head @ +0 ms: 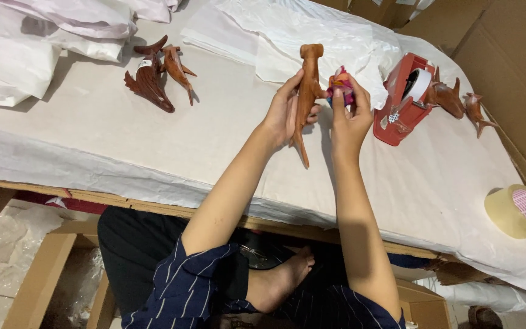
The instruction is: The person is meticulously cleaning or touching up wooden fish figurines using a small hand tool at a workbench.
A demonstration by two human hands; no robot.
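Note:
My left hand (286, 113) grips a long brown carved wooden fish figure (307, 85), held upright above the table, its hammer-shaped head up and its pointed tail down. My right hand (348, 119) is right beside it, fingers closed on a small pink and orange piece (340, 82) pressed near the figure's middle. Both forearms reach up from the bottom of the view over the paper-covered table (153, 140).
Two more carved wooden fish (156, 73) lie at the back left. A red tape dispenser (400, 100) stands right of my hands, with other wooden figures (458, 100) behind it. A roll of clear tape (518, 210) sits at the right edge. White paper sheets (312, 30) lie behind.

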